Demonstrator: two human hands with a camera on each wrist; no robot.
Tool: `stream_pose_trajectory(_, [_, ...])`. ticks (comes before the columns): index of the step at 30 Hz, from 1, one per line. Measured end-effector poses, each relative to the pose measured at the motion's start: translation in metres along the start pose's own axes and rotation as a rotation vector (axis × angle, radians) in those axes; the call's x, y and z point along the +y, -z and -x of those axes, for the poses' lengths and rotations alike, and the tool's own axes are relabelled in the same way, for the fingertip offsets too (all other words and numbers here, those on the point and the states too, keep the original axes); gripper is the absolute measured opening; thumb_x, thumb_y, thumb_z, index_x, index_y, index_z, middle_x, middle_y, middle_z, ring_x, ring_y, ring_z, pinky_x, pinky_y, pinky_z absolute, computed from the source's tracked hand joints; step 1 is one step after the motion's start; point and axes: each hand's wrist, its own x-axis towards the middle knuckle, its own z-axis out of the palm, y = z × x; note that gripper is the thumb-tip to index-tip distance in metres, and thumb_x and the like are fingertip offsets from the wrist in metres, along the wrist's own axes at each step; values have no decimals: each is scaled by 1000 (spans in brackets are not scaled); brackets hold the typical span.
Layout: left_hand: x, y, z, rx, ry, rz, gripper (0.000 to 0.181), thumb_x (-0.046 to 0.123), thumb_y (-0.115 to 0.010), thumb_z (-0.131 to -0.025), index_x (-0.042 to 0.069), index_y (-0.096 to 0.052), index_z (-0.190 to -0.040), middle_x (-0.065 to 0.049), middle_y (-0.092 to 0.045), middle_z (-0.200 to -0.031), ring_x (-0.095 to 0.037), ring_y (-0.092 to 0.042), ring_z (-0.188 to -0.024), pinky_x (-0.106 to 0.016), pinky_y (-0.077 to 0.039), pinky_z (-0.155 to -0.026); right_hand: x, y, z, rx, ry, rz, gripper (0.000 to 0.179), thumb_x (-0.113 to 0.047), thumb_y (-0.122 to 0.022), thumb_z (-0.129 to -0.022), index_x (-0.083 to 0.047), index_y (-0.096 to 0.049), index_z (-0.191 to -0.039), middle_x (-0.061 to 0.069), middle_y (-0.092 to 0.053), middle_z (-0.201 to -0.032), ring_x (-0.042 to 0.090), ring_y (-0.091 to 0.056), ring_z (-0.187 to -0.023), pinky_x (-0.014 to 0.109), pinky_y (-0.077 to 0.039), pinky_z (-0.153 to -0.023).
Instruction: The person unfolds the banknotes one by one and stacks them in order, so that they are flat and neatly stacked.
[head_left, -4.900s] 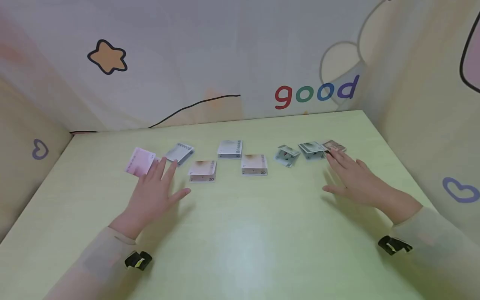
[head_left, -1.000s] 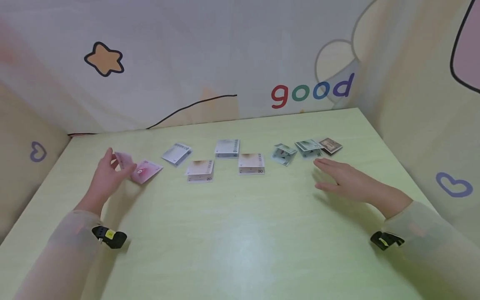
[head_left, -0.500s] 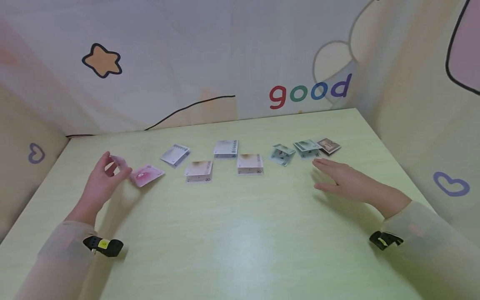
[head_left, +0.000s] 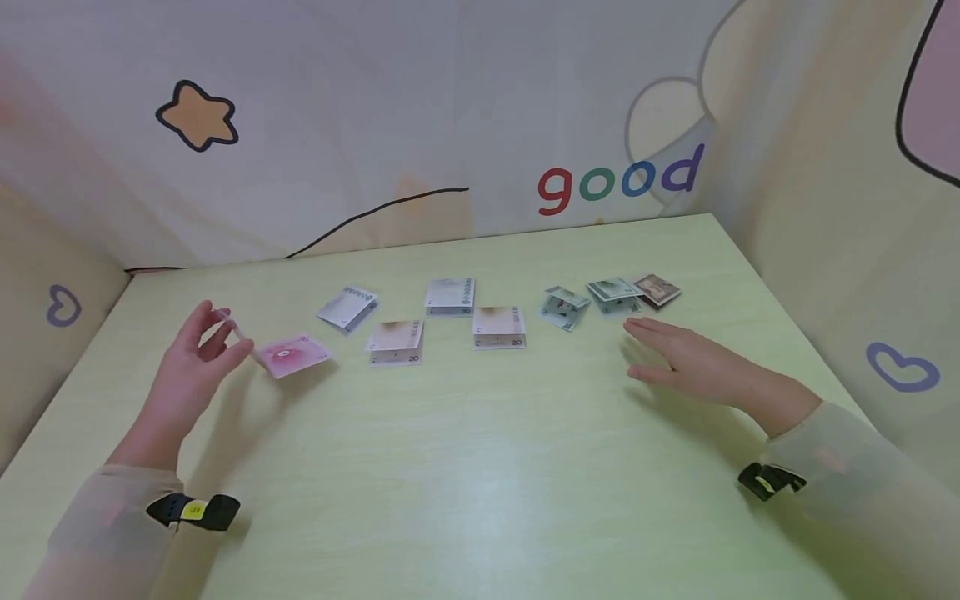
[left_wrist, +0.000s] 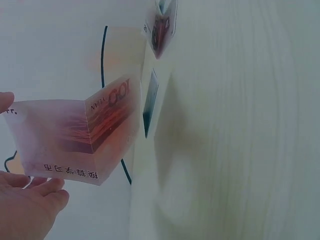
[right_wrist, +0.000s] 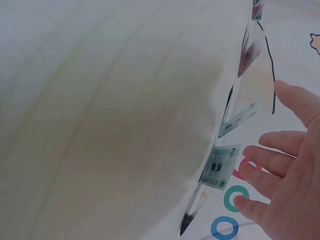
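My left hand (head_left: 189, 367) pinches one edge of a pink folded 100 yuan play banknote (head_left: 292, 355) at the left of the table. The note is lifted, its far half sticking out to the right over its shadow. In the left wrist view the creased banknote (left_wrist: 105, 137) shows "100 YUAN", with fingers (left_wrist: 42, 195) along its edge. My right hand (head_left: 693, 360) hovers with straight fingers in front of a green folded note (head_left: 613, 290) and a brown note (head_left: 657, 290), holding nothing. The right wrist view shows a green note (right_wrist: 221, 167) beyond its fingertips.
More folded notes stand in a loose row on the pale table (head_left: 480, 467): a bluish one (head_left: 347, 308), a brownish 20 (head_left: 396, 336), another bluish one (head_left: 450, 294), a second 20 (head_left: 499, 322) and a small green one (head_left: 566, 304). A printed cloth wall (head_left: 337, 125) closes the back.
My left hand has moved from over the pink note to pinching its edge, then drawn it slightly left and toward me while it swings flatter. The right hand drew back a little earlier and now stays still.
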Motion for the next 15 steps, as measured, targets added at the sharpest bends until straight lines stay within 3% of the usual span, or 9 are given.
stream_pose_trajectory(7, [15,-10,10,-51,-95,60,81,22,-55,-95,14,4,-150,-14,-15,-152,-22,-20,-139,-17,-37,-92,-1,-1,0,-4,3,-6,67,-31,-58,-93,8,-31,-141,25,-28,-146,41,-23,-134,53,-22,-106])
stream_pose_trajectory(15, [34,-27,18,-116,-180,126,81,10,-59,-92,12,-3,-151,-15,-23,-146,-27,-24,-137,-17,-31,-99,-3,0,-1,-15,-2,-15,67,-32,-57,-93,6,-31,-141,24,-28,-146,40,-22,-135,53,-22,-106])
